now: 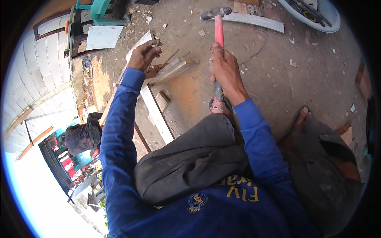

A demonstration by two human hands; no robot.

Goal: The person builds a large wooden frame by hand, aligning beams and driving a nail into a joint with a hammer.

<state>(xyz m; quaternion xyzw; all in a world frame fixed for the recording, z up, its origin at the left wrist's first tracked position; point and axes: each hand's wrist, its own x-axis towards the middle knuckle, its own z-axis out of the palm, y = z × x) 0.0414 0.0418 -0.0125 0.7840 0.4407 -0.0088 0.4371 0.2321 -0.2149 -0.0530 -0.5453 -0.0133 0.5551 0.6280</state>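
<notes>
My right hand (227,71) is wrapped round the handle of a hammer (219,29). Its grip is red with dark worn patches, and the dark metal head points away from me over the ground. At the left, my left hand (143,56) is raised above a wooden frame (174,74), thumb and fingertips pinched together. Something small and dark may be between them, too small to name. Beside that hand, two thin metal rods (169,58) slant up near the frame's wooden pieces. A pale plank (156,113) runs from the frame toward my knee.
A curved white strip (254,22) lies on the dirt ground beyond the hammer. A pale blue basin (331,23) holding dark items stands at the far right. A white board (104,37) and a teal frame (101,12) are far left. Another person (82,139) is at the left.
</notes>
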